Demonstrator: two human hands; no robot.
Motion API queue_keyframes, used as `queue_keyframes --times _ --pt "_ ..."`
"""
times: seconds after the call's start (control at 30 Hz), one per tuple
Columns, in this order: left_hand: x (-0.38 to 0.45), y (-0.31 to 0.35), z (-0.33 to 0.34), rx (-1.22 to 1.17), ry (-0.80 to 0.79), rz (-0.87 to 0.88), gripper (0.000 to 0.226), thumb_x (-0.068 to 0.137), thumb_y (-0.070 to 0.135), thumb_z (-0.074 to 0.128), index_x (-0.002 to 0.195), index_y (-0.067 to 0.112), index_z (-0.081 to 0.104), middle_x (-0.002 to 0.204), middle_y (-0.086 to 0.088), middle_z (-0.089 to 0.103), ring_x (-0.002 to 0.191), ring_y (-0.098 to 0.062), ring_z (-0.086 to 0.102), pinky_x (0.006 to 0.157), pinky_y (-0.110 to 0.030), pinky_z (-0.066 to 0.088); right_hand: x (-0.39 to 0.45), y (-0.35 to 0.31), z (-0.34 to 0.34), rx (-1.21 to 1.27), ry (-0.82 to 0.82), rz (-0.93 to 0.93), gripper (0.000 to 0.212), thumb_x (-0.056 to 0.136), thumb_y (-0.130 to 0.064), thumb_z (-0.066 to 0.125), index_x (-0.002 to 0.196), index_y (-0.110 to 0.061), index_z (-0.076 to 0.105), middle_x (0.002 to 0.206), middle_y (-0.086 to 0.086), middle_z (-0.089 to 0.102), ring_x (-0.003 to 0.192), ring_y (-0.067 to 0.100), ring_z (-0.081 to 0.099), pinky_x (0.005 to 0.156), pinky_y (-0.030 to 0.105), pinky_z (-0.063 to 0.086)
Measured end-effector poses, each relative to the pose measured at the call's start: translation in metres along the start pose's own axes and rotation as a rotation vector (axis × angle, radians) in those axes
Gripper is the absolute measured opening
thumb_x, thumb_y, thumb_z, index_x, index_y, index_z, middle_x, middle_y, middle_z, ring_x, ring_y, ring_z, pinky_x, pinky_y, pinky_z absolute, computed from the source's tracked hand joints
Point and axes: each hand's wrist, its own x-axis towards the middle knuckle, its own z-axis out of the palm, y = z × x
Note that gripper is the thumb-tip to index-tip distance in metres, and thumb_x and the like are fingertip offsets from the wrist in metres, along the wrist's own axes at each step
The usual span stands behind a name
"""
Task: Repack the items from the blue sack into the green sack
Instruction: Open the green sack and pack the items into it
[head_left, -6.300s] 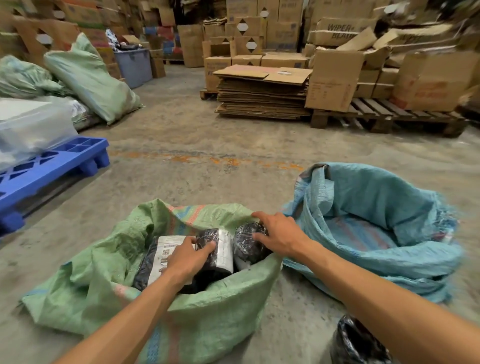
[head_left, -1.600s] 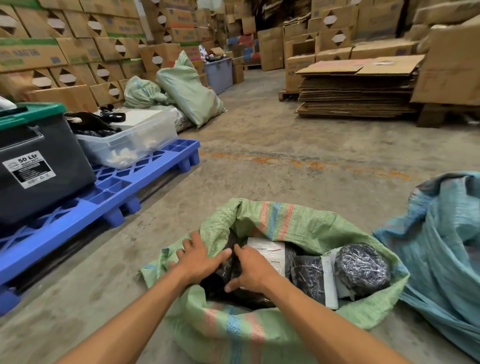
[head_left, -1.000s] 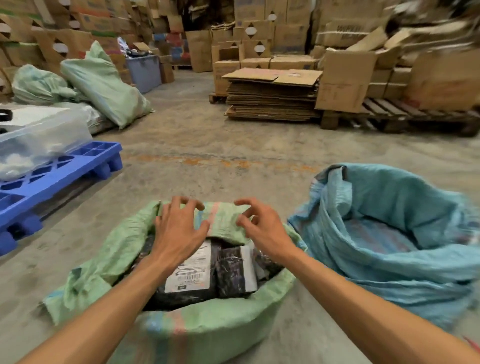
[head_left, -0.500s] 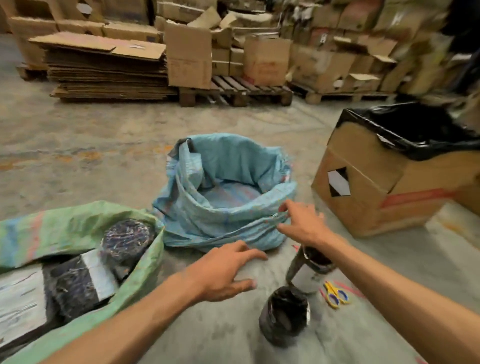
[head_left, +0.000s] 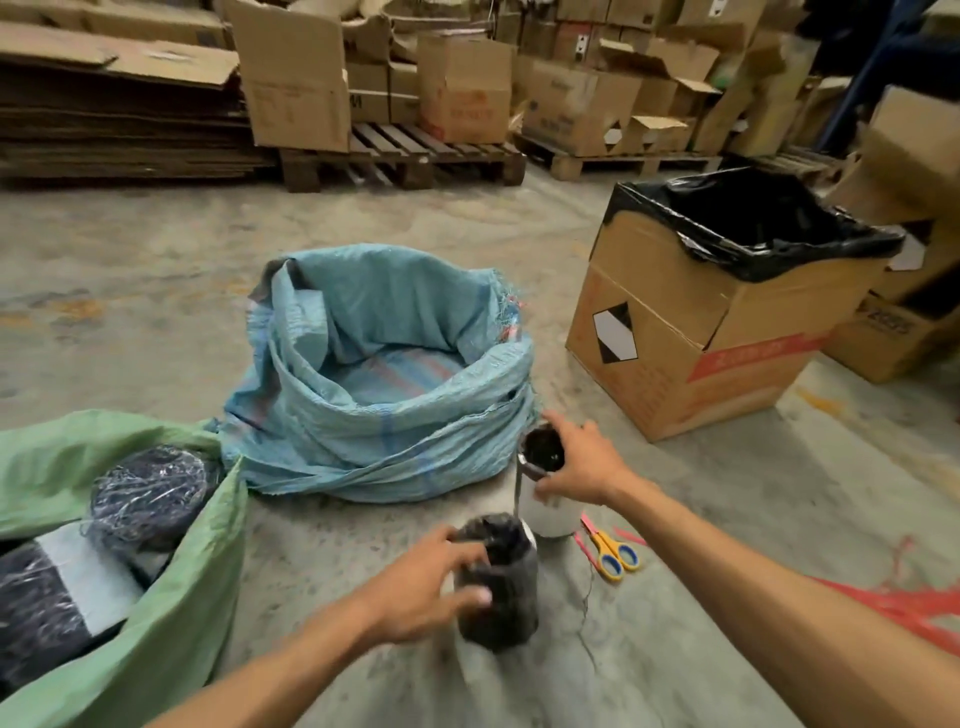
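Both hands off green sack — now gripping floor rolls.

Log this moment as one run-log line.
left hand: gripping black-wrapped roll on floor | right hand: gripping white-labelled roll | blue sack: looks empty | green sack: holds wrapped rolls

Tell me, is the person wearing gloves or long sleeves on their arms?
No. Both arms are bare as far as the picture shows, with no sleeve edge in view. The left hand and the right hand wear no gloves, and I see no rings, watch or bracelet on the fingers or wrists. The hands look a little blurred, so very small details cannot be told.
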Motion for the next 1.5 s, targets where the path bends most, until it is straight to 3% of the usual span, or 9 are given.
queue_keyframes --times 0.2,0.33,0.47,0.67,0.73,0.87,1.03,1.17,1.5 --pt "-0.023 0.016 -0.100 -0.620 0.410 0.027 0.013 0.090 0.028 0.063 0.103 0.025 0.061 0.109 -0.011 0.067 0.102 -0.010 0.064 0.092 -0.019 0.048 -0.003 -0.071 -0.037 0.490 0.213 -0.282 0.094 0.058 -0.023 0.091 0.133 -0.019 0.034 0.121 0.001 0.054 0.111 0.018 0.056 0.097 0.032 0.046" --pt "-0.067 0.015 -0.156 -0.732 0.717 0.065 0.026 0.086 0.028 0.072 0.108 0.030 0.057 0.096 0.014 0.069 0.088 -0.003 0.065 0.079 -0.017 0.051 -0.015 -0.142 -0.047 0.683 0.309 -0.527 0.088 0.061 -0.021 0.093 0.135 -0.018 0.046 0.123 -0.005 0.057 0.111 0.007 0.054 0.093 0.010 0.042" --pt "-0.142 0.006 -0.202 -0.807 0.989 0.029 0.047 0.073 0.053 0.075 0.112 0.035 0.055 0.098 0.010 0.065 0.081 -0.005 0.063 0.068 -0.025 0.052 -0.034 -0.215 -0.040 0.857 0.119 -0.683 0.083 0.067 -0.036 0.089 0.138 -0.026 0.047 0.125 -0.007 0.061 0.112 0.006 0.059 0.091 0.016 0.048" --pt "-0.261 -0.050 -0.239 -0.726 1.398 -0.451 0.011 0.101 0.021 0.046 0.100 0.015 0.055 0.097 -0.010 0.061 0.061 -0.004 0.066 0.056 -0.018 0.054 -0.055 -0.323 0.008 0.887 -0.208 -0.688 0.072 0.066 -0.054 0.083 0.120 -0.019 0.050 0.109 0.000 0.069 0.090 0.010 0.067 0.063 0.020 0.048" --pt "-0.289 -0.067 -0.234 -0.598 1.426 -0.706 0.018 0.100 0.017 0.048 0.084 0.014 0.056 0.084 -0.012 0.060 0.046 -0.003 0.061 0.045 -0.013 0.046 -0.061 -0.360 0.035 0.780 -0.275 -0.689 0.062 0.071 -0.063 0.075 0.110 -0.017 0.061 0.105 0.000 0.071 0.087 0.010 0.067 0.065 0.027 0.052" --pt "-0.317 -0.093 -0.193 -0.362 1.275 -1.134 0.035 0.094 0.048 0.056 0.111 0.018 0.055 0.106 -0.004 0.062 0.093 -0.021 0.061 0.079 -0.030 0.044 -0.080 -0.415 0.100 0.580 -0.403 -0.700 0.060 0.078 -0.069 0.064 0.102 -0.014 0.063 0.102 0.005 0.070 0.094 0.023 0.068 0.084 0.038 0.056" --pt "-0.324 -0.126 -0.172 0.006 1.152 -1.342 0.052 0.096 0.044 0.052 0.136 0.010 0.052 0.132 -0.015 0.060 0.121 -0.033 0.055 0.098 -0.038 0.046 -0.089 -0.442 0.163 0.161 -0.527 -0.642 0.085 0.094 -0.056 0.052 0.151 0.000 0.021 0.146 0.017 0.045 0.130 0.036 0.048 0.103 0.042 0.043" --pt "-0.318 -0.123 -0.170 0.205 1.147 -1.451 0.034 0.092 0.051 0.053 0.116 0.028 0.063 0.114 -0.005 0.068 0.109 -0.031 0.061 0.084 -0.037 0.048 -0.083 -0.433 0.181 0.103 -0.358 -0.677 0.072 0.092 -0.060 0.049 0.150 -0.030 0.018 0.147 0.019 0.034 0.122 0.042 0.051 0.092 0.044 0.043" --pt "-0.322 -0.100 -0.179 0.426 1.241 -1.361 0.033 0.084 0.055 0.059 0.103 0.029 0.068 0.105 -0.002 0.070 0.101 -0.029 0.062 0.079 -0.038 0.049 -0.077 -0.412 0.180 0.130 -0.143 -0.764 0.066 0.091 -0.071 0.037 0.140 -0.026 0.035 0.140 0.009 0.043 0.123 0.033 0.050 0.099 0.047 0.040"
